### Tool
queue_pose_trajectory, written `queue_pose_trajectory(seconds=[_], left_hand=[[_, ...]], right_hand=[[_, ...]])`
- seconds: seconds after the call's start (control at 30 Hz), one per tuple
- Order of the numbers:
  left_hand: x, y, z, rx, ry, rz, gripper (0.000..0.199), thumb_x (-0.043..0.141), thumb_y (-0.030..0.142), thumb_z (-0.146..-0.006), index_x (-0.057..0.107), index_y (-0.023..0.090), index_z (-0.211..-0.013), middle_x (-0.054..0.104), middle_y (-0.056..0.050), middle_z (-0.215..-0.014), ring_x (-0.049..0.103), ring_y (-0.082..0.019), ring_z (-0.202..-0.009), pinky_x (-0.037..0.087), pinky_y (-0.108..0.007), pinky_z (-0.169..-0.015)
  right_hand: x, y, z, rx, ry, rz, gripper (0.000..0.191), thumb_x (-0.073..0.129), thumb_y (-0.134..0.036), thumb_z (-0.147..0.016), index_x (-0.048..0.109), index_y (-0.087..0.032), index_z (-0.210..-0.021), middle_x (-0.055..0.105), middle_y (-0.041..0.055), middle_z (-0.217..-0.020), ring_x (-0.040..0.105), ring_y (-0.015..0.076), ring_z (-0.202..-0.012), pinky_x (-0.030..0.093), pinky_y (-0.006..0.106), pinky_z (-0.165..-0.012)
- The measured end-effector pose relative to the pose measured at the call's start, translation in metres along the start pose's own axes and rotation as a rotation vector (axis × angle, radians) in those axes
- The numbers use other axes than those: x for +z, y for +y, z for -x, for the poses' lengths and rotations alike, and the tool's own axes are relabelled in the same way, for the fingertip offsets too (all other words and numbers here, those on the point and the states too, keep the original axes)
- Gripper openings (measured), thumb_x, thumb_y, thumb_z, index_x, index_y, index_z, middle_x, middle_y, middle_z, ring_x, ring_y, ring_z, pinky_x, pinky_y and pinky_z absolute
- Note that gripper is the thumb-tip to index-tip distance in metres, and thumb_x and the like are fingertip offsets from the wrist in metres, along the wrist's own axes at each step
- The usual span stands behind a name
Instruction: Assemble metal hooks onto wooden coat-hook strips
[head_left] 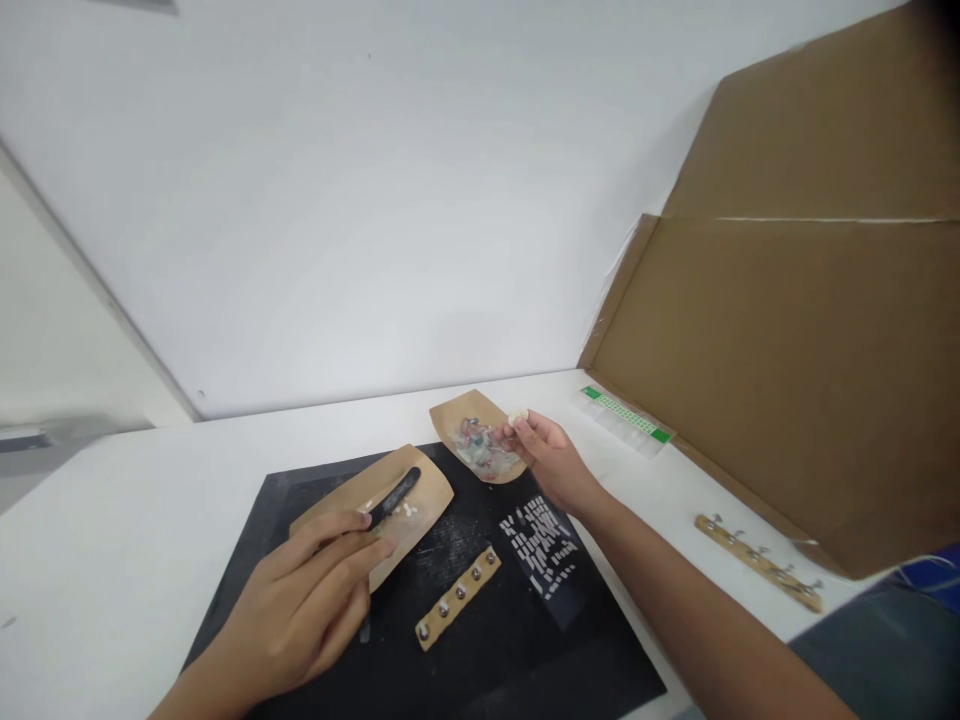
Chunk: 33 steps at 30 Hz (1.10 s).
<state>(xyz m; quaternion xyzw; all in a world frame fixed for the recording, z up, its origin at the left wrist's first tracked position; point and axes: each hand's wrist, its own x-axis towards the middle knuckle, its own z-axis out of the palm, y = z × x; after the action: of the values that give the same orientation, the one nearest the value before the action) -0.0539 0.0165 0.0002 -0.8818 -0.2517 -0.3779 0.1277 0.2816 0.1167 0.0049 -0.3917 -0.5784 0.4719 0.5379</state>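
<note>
My left hand [300,590] is closed around a slim tool with a black handle [396,498], over a brown paper tray [337,497] holding small white bits. The tool's lower part is mostly hidden by my fingers. Between the fingertips of my right hand [551,455] is a small round whitish piece [517,417]. Below it lies a second brown paper tray [457,408] with crumpled clear plastic and small coloured items. A wooden strip [452,603] carrying several round metal pieces rests between my forearms, on the black mat [480,680].
Rows of small white pieces [536,545] lie at the mat's right. Another wooden strip [757,563] with metal pieces is on the white table [150,500], near a green-and-white clear case [626,418]. A large cardboard panel [787,370] stands at right, the white wall behind.
</note>
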Motion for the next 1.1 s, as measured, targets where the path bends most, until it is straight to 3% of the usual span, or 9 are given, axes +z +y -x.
queue_pose_trajectory(seconds=[0.2,0.33,0.4,0.53,0.7,0.9,1.1], left_hand=[[0.001,-0.001,-0.002,-0.011,0.01,0.005,0.031,0.059,0.001,-0.095,0.071,0.01,-0.122,0.075,-0.01,-0.108,0.062,-0.024,-0.116,0.054,-0.033,-0.098],[0.002,0.0,-0.003,-0.014,0.019,-0.004,0.032,0.058,0.0,-0.095,0.07,0.011,-0.123,0.075,-0.009,-0.107,0.062,-0.024,-0.116,0.054,-0.034,-0.098],[0.001,0.0,-0.004,-0.009,0.022,-0.004,0.032,0.059,0.0,-0.095,0.07,0.011,-0.123,0.075,-0.01,-0.106,0.062,-0.024,-0.116,0.054,-0.034,-0.099],[0.0,0.001,-0.005,0.002,0.036,-0.009,0.033,0.059,-0.002,-0.094,0.069,0.009,-0.123,0.074,-0.011,-0.106,0.062,-0.025,-0.116,0.054,-0.036,-0.098],[0.001,0.0,-0.005,-0.007,0.035,-0.014,0.033,0.058,-0.001,-0.094,0.069,0.011,-0.123,0.075,-0.01,-0.106,0.061,-0.025,-0.116,0.055,-0.036,-0.099],[0.0,0.001,-0.007,-0.014,0.037,-0.02,0.032,0.059,-0.001,-0.093,0.069,0.011,-0.121,0.075,-0.01,-0.105,0.063,-0.024,-0.114,0.055,-0.034,-0.098],[-0.002,0.002,-0.009,-0.015,0.043,-0.035,0.034,0.059,0.0,-0.093,0.07,0.014,-0.122,0.075,-0.01,-0.103,0.066,-0.023,-0.109,0.058,-0.033,-0.094]], right_hand=[[0.005,-0.003,0.001,0.042,0.003,-0.141,0.043,0.071,-0.065,-0.09,0.062,-0.022,-0.091,0.066,0.003,-0.091,0.063,0.0171,-0.084,0.05,0.03,-0.075],[0.005,-0.002,0.002,0.044,-0.036,-0.131,0.046,0.072,-0.065,-0.089,0.06,-0.021,-0.085,0.058,-0.0004,-0.084,0.043,0.0096,-0.06,0.03,0.025,-0.052],[0.005,-0.003,0.003,0.043,-0.072,-0.109,0.046,0.071,-0.065,-0.091,0.061,-0.02,-0.084,0.055,-0.0013,-0.082,0.032,0.0076,-0.055,0.021,0.026,-0.05],[0.007,-0.006,0.006,0.028,-0.11,-0.077,0.048,0.067,-0.066,-0.093,0.06,-0.02,-0.083,0.054,-0.0014,-0.081,0.027,0.0074,-0.054,0.018,0.027,-0.052],[0.007,-0.005,0.005,0.004,-0.071,-0.053,0.047,0.067,-0.066,-0.092,0.059,-0.021,-0.086,0.057,-0.0014,-0.082,0.031,0.008,-0.054,0.023,0.026,-0.052],[0.006,0.003,0.001,0.001,0.033,-0.006,0.046,0.074,-0.065,-0.087,0.062,-0.021,-0.09,0.064,0.0007,-0.083,0.056,0.0149,-0.071,0.042,0.025,-0.059],[0.008,0.005,0.001,0.007,0.041,0.049,0.048,0.076,-0.068,-0.083,0.065,-0.021,-0.086,0.069,0.003,-0.081,0.063,0.0192,-0.076,0.052,0.03,-0.066]])
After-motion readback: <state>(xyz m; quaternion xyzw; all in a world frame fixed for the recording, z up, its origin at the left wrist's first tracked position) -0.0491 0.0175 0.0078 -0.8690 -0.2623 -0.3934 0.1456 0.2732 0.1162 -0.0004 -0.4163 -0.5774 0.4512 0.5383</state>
